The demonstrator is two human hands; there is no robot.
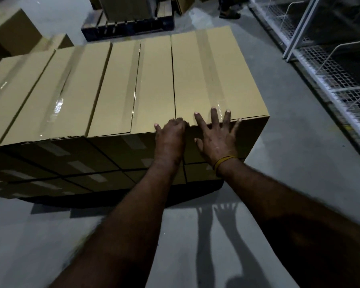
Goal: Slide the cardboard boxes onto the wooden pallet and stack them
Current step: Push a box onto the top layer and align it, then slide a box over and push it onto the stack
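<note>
Squaring the stack, I judge — left hand (170,135) curled over the top edge, right hand (216,138) spread flat against the end box (212,75) — next, a level push.

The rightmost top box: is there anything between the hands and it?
No. The right hand lies spread on the near top edge of the rightmost top box, and the left hand curls over that edge at the seam.
</note>
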